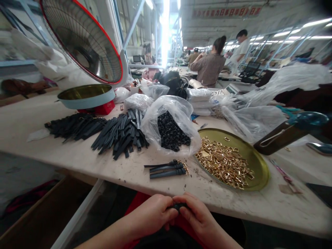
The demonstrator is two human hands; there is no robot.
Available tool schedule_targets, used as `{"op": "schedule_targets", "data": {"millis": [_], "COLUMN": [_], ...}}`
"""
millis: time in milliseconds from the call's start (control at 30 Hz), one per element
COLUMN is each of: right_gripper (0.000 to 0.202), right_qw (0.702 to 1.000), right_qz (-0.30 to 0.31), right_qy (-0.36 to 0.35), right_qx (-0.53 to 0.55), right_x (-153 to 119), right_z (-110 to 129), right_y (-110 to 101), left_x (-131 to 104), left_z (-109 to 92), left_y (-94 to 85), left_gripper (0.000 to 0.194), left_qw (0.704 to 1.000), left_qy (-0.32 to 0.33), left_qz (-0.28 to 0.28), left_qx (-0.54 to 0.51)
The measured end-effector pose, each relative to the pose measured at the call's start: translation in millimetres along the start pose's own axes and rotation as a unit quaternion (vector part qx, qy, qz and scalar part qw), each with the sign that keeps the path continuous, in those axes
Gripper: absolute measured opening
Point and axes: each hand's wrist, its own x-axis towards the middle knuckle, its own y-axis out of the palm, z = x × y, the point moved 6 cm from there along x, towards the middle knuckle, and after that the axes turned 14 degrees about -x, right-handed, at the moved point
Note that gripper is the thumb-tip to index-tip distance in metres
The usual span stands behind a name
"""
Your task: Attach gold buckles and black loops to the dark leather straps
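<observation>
My left hand (158, 213) and my right hand (194, 212) meet at the table's front edge, both pinching a small black piece (178, 206) between them; the fingers hide most of it. Just beyond lie several black straps (166, 170) with gold buckles at their right ends. A clear plastic bag (149, 129) behind them stands open, full of small black loops (171, 131). To its right, a gold round tray (255, 162) holds a heap of gold buckles (225, 160). Two piles of black strips, one on the left (75, 127) and one nearer the bag (120, 135), lie on the table.
A red-rimmed fan (85, 45) and a round tin (86, 100) stand at the back left. Scissors (285, 176), a dark device (320, 193) and a dark holder (272, 140) are on the right. Plastic packages (199, 98) lie behind; people (211, 65) are farther off.
</observation>
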Motion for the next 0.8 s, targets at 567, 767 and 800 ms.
{"op": "schedule_targets", "data": {"millis": [567, 767, 800], "right_gripper": [0.024, 0.021, 0.021], "right_qw": [0.904, 0.921, 0.927], "right_qz": [-0.168, -0.198, -0.204], "right_qy": [-0.011, -0.01, -0.007], "right_qx": [-0.393, -0.336, -0.314], "right_x": [108.1, 101.6, 101.2], "right_z": [-61.2, -45.9, -40.4], "right_y": [-16.8, -41.3, -45.9], "left_x": [49.6, 18.4, 5.0], "left_z": [14.5, 11.9, 5.7], "left_y": [-244.9, -214.9, -201.9], "left_gripper": [0.023, 0.012, 0.013], "left_qw": [0.818, 0.825, 0.828], "left_qy": [-0.035, -0.005, 0.009], "left_qz": [-0.486, -0.509, -0.509], "left_qx": [0.306, 0.246, 0.235]}}
